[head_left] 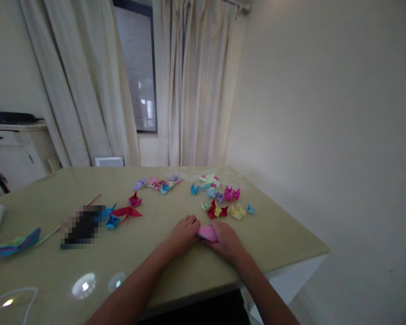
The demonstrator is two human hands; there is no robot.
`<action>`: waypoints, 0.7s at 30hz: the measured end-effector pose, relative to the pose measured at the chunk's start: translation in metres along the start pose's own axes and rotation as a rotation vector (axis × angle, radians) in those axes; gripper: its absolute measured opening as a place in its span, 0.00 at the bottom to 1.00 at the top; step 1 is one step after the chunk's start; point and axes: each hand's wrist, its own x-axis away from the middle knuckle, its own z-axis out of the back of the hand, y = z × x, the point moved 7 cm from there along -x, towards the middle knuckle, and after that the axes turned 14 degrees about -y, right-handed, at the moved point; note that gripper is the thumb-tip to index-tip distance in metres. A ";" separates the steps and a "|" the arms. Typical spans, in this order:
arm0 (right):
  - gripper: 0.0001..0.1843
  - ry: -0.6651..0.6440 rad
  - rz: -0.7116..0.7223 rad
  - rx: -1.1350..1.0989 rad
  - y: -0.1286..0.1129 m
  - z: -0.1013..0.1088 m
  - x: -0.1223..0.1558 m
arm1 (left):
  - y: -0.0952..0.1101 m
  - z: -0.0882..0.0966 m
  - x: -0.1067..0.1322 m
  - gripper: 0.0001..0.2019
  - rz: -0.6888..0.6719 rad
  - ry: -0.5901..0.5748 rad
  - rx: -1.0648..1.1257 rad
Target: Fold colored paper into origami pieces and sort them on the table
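A folded piece of pink paper [207,233] lies between my two hands, low over the table near its front edge. My left hand [185,234] grips the paper's left end, its fingers bent together. On the opposite end, my right hand [226,240] is closed around the paper with the thumb side toward it. Just beyond my hands sit small folded paper figures: red ones [212,210], yellow ones [237,211] and a light blue one [251,209]. Parts of the pink paper are hidden by my fingers.
More folded figures stand farther back, including magenta ones [232,193] and a pink and blue group [160,184]. Red [126,211] and blue ones [113,221] lie left, beside a pixelated dark object [84,225]. A colourful paper stack [16,243] is at far left. The table [291,232] meets a wall.
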 end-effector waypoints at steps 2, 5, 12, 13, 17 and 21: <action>0.25 0.021 0.009 0.000 -0.002 0.003 0.001 | 0.001 0.001 0.001 0.09 -0.009 0.017 0.004; 0.22 0.057 0.052 -0.010 -0.006 0.007 0.002 | 0.002 0.003 0.002 0.08 -0.016 0.009 0.099; 0.22 0.068 0.090 -0.062 -0.006 0.007 0.003 | 0.003 0.002 0.002 0.09 0.008 -0.025 0.208; 0.25 0.074 0.096 -0.081 -0.005 0.007 0.003 | 0.004 0.002 0.001 0.08 0.001 -0.024 0.188; 0.31 0.146 0.134 -0.158 -0.003 0.011 0.005 | 0.008 0.004 -0.001 0.08 -0.015 0.026 0.034; 0.10 0.219 0.133 -0.111 -0.001 0.015 0.005 | 0.006 0.006 0.000 0.07 0.000 0.017 0.023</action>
